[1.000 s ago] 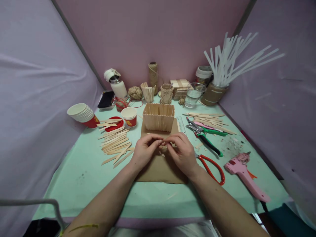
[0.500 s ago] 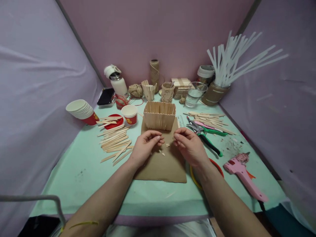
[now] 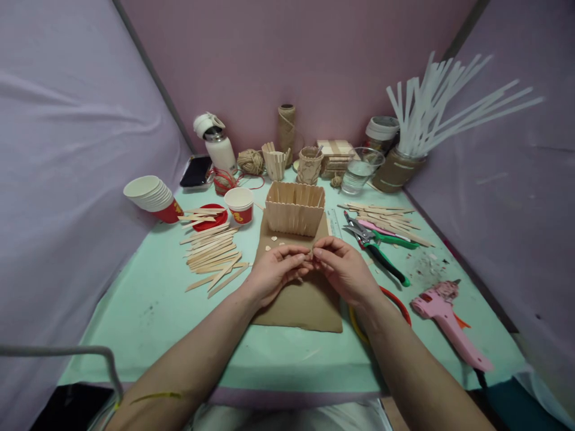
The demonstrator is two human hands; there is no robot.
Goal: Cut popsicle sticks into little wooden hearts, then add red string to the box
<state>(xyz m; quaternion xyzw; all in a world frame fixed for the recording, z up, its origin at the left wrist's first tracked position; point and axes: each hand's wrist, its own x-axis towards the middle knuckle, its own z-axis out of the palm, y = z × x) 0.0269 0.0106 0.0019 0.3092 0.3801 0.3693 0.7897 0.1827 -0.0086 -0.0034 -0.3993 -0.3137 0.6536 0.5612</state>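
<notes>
My left hand (image 3: 285, 269) and my right hand (image 3: 338, 263) meet over a brown cardboard sheet (image 3: 299, 311), fingertips close together. Both hands are closed in a pinch. Whatever lies between the fingers is too small to make out. Just beyond them stands a box made of wooden craft sticks (image 3: 294, 216), on the far part of the cardboard. A few small pale wood chips (image 3: 274, 239) lie on the sheet near my left fingers. Part of the cardboard is hidden under my hands.
Loose craft sticks (image 3: 213, 248) lie to the left by a paper cup (image 3: 240, 209). Green-handled pruning shears (image 3: 377, 248), a red and yellow ring (image 3: 398, 302) and a pink glue gun (image 3: 449, 323) are on the right. Glue sticks (image 3: 426, 114) rise from a jar at the back right.
My hands have come together until the fingertips meet. The wood chips now show beyond my left hand, closer to the box. The whole view has shifted slightly.
</notes>
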